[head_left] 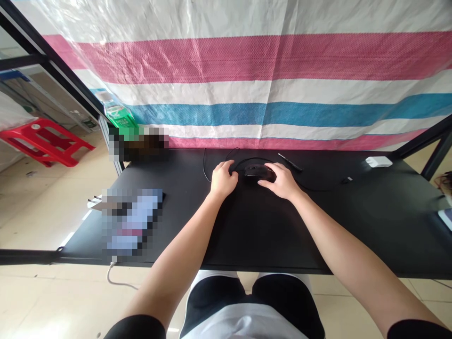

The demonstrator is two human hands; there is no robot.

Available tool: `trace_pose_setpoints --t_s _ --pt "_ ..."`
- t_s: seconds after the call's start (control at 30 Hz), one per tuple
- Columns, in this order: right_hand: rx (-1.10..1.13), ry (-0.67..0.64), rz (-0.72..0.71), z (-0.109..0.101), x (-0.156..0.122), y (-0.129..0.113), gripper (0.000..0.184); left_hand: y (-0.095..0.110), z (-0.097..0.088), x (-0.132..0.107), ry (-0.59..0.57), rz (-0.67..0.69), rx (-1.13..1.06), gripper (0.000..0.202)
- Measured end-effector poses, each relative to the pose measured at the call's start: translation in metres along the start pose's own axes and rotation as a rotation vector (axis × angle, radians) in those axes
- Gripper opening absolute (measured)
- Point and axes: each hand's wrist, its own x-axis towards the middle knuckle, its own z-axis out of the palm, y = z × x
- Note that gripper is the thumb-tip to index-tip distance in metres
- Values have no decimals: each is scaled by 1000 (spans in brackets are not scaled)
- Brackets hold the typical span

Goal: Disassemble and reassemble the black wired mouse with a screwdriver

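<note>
- Black plastic computer mouse lies near the far edge of the matte black desk in the head view, its shell apparently closed, though the hands partly hide it.
- Left hand rests just beside the mouse, with no clear grip.
- Right hand lies over the mouse's right side; whether it grips, I cannot tell. The hands stay apart, one on either side.
- Thin black cable curves across the desk behind the hands.
- Slim black-handled screwdriver lies just beyond the right hand, untouched.
- White rectangular power adapter sits farther right.
</note>
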Motion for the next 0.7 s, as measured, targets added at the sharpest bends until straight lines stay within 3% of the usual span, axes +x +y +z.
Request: trace_pose_setpoints --t_s 0.17,0.4,0.53,0.7 --pt "132 9 101 -4 0 -6 48 -7 -2 3 78 -26 -167 40" --pt "334 72 280 -5 3 -11 53 -3 3 -6 -134 236 -169 35" --pt "446 49 377 -2 5 -11 53 -3 7 -8 -165 233 -129 34" --pt "644 -23 486 0 9 -8 38 -6 9 -6 -176 241 -160 30"
